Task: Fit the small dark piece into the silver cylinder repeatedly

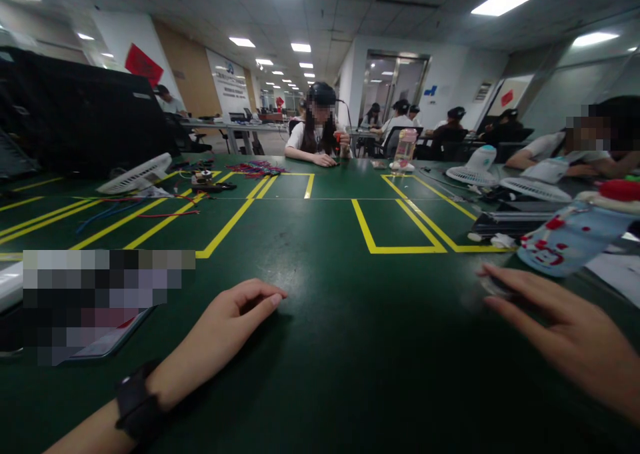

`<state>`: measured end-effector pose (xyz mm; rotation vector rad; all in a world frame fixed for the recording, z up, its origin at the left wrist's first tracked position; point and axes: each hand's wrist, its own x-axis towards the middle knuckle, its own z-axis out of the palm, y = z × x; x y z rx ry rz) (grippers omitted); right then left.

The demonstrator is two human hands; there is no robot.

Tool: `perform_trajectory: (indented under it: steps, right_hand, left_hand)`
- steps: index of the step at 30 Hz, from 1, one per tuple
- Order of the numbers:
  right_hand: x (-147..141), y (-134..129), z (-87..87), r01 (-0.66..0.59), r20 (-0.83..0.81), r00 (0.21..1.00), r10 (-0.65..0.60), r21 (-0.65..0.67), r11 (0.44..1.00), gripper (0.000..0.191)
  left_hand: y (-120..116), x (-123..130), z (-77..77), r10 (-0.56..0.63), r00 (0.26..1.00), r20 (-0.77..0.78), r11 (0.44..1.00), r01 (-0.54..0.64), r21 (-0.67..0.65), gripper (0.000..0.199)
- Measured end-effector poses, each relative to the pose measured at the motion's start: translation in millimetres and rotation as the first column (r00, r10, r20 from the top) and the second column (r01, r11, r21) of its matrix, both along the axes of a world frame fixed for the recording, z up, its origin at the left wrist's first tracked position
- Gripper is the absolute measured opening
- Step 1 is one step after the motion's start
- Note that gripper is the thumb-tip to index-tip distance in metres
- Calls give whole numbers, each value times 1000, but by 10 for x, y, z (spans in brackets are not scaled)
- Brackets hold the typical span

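Note:
My left hand rests on the green tabletop, its fingers loosely bent and its thumb close against the index finger. Nothing shows between them. A black band is around that wrist. To the right, my right hand pinches a small, dark, roundish thing between thumb and fingers; motion blurs it and its kind does not show. Just beyond this hand stands a light-blue patterned cup with a red and white top.
A phone-like slab, partly blurred out, lies at left. Beyond are loose wires, a white fan, more fans and a bottle. Yellow tape marks the table. A person sits opposite; another sits right.

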<state>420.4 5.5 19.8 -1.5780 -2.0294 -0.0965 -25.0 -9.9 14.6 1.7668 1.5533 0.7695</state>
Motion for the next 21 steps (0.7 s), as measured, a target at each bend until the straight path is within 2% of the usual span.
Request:
perform_trajectory:
  steps: [1, 3, 6, 9, 12, 14, 18, 21]
  right_hand:
    - [-285, -13, 49, -178, 12, 984, 179, -21, 984, 43]
    - [-848, -28, 114, -432, -40, 902, 431, -98, 896, 48]
    - [-1469, -17, 108, -608, -186, 792, 581, -163, 777, 47]
    - [-1695, 5, -8, -646, -280, 758, 589, -197, 737, 49]
    - [-1684, 27, -154, -625, -399, 755, 520, -198, 755, 71]
    - [-1662, 41, -215, -614, -470, 746, 473, -207, 762, 77]
    - [-1676, 64, -217, -610, -527, 733, 431, -229, 759, 56]
    - [-1680, 74, -190, -616, -546, 723, 425, -229, 754, 52]
  left_hand:
    - [-2, 10, -4, -10, 1000, -10, 1000, 10, 5, 25]
    - [-5, 19, -14, -25, 999, -43, 1000, 26, 17, 25]
    - [-12, 10, -33, -37, 991, -125, 997, 44, 59, 26]
    - [-28, 50, -23, -23, 980, -200, 995, 42, 93, 28]
    - [-38, 233, 54, -14, 984, -178, 989, 40, 145, 30]
    - [-26, 437, 136, -52, 991, -126, 970, 80, 230, 28]
    - [28, 823, 299, -176, 982, -63, 936, 187, 298, 21]
    - [54, 894, 344, -141, 990, -7, 942, 136, 307, 20]
